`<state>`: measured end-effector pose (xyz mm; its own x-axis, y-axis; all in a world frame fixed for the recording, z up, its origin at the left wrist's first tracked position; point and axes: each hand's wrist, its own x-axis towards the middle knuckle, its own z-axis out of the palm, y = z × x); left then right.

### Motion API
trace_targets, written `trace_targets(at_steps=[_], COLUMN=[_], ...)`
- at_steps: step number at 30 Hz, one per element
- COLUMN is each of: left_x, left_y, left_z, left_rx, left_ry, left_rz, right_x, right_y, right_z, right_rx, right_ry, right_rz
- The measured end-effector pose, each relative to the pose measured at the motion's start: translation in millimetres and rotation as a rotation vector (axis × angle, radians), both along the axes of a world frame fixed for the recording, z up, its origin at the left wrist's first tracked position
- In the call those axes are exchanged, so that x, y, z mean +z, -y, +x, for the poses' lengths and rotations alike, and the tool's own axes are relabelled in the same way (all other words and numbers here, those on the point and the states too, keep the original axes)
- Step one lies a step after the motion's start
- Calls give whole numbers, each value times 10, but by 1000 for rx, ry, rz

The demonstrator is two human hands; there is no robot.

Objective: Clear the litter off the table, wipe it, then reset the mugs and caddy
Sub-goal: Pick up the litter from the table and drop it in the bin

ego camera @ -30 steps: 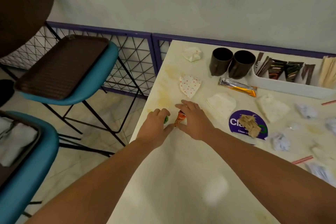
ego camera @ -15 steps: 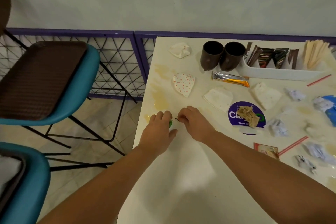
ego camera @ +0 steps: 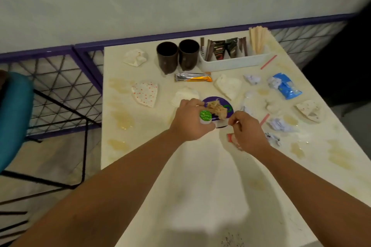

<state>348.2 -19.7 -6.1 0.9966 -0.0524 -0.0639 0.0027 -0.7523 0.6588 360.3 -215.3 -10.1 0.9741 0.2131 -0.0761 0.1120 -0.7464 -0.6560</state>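
Head view looks down on a pale stained surface [ego camera: 200, 186] strewn with litter. Left hand [ego camera: 190, 121] has its fingers curled round a small white cup with a green foil lid [ego camera: 205, 117], held just above the surface at the near edge of a round purple coaster [ego camera: 217, 109]. A crumpled brown scrap [ego camera: 217, 108] lies on that coaster. Right hand [ego camera: 247, 133] is beside the left, thumb and forefinger pinched together on something small; what it is cannot be made out. Partly under this hand lies a reddish packet [ego camera: 232, 140]. At the far edge stand two dark brown mugs [ego camera: 177, 57] side by side, touching or nearly so, and just to their right a white caddy [ego camera: 232, 62] holding dark sachets and wooden stirrers. An orange and silver wrapper [ego camera: 192, 77] lies in front of the mugs. A dotted napkin [ego camera: 145, 94] and a crumpled white napkin [ego camera: 135, 57] lie towards the left side, and a folded white napkin [ego camera: 227, 86] sits beyond the coaster. On the right are crumpled paper balls [ego camera: 253, 79], a blue wrapper [ego camera: 286, 86], two red straws [ego camera: 268, 61] and a soiled napkin [ego camera: 310, 109]. A teal chair [ego camera: 14, 114] stands on the floor to the left, in front of a purple wire fence [ego camera: 60, 78].
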Motion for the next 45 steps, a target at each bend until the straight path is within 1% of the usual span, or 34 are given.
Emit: trace_targets(at_steps=[3, 6, 8, 10, 12, 15, 18, 21, 24, 26, 29, 33, 40, 42, 45], left_x=[-55, -131, -203, -240, -252, -274, -261, -283, -343, -358, -337, -225, 133, 254, 398], left_y=[335, 559, 677, 778, 846, 842, 813, 769, 736, 736, 743, 772, 948, 1099, 1440], left_z=[229, 395, 478, 527, 536, 465, 346, 246, 141, 65, -34, -137, -367, -480, -683], left_rx=[-53, -48, 25, 155, 199, 139, 75, 134, 247, 305, 357, 391, 332, 267, 111], left_ry=[-120, -202, -273, -297, -302, -243, -132, -93, -73, -41, 22, 101, 229, 243, 261], left_rz=[-32, 7, -21, -42, 47, 166, 288, 304, 232, 183, 126, 30, -86, -135, -179], right_x=[-21, -72, -80, -71, -47, -89, -239, -400, -470, -477, -514, -485, -126, 52, 270], right_y=[408, 729, 869, 930, 907, 798, 676, 589, 559, 550, 565, 582, 777, 908, 1203], right_z=[17, 87, 165, 292, 462, 718, 857, 822, 739, 681, 593, 514, 116, -109, -539], right_rx=[-5, -1, -12, -30, -39, 38, 138, 175, 222, 165, 154, 112, -31, -63, -137], right_ry=[56, 132, 190, 218, 226, 223, 150, 119, 138, 84, 56, 37, 130, 198, 276], right_rz=[-75, -105, -95, -68, -72, -110, -173, -222, -292, -259, -258, -141, 53, 93, 119])
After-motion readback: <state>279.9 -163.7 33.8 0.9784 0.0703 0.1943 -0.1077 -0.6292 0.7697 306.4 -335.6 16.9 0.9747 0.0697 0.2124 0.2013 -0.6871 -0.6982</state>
